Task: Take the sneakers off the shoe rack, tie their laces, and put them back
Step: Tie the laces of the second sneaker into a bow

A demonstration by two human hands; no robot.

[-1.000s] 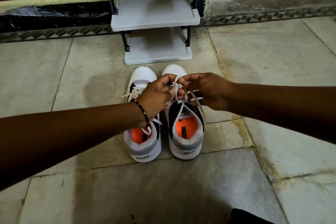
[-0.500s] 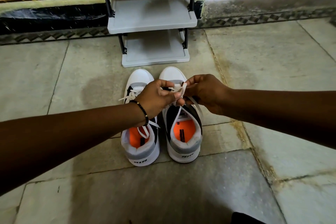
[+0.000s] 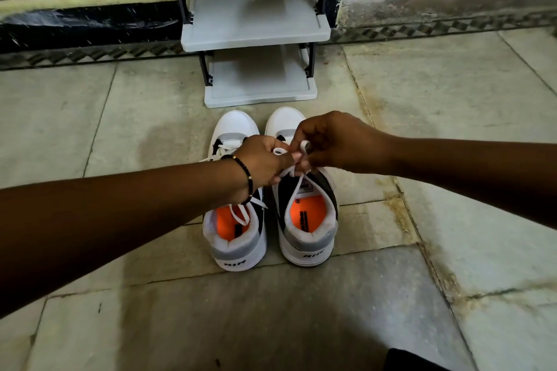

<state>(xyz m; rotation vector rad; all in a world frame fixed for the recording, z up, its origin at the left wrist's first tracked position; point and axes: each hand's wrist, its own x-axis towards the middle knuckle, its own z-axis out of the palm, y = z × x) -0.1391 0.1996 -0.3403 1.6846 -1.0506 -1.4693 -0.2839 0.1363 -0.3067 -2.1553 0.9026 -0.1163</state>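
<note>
Two white sneakers with grey heels and orange insoles stand side by side on the floor, toes toward the rack: the left sneaker [image 3: 235, 238] and the right sneaker [image 3: 307, 229]. My left hand [image 3: 265, 164] and my right hand [image 3: 334, 141] meet above the right sneaker's tongue, each pinching its white lace [image 3: 294, 182]. A small loop of lace sticks out of my right fingers. The left sneaker's laces [image 3: 239, 214] lie loose, partly hidden under my left wrist.
The grey shoe rack [image 3: 256, 30] with black posts stands just beyond the sneakers' toes, its two visible shelves bare. A dark wall base runs behind it. Stone floor tiles spread to both sides and toward me. A dark shape [image 3: 413, 360] shows at the bottom edge.
Both hands have drawn closer together over the right sneaker, and the open lace loops seen earlier have shrunk to a small loop at my right fingers. The sneakers have stayed put.
</note>
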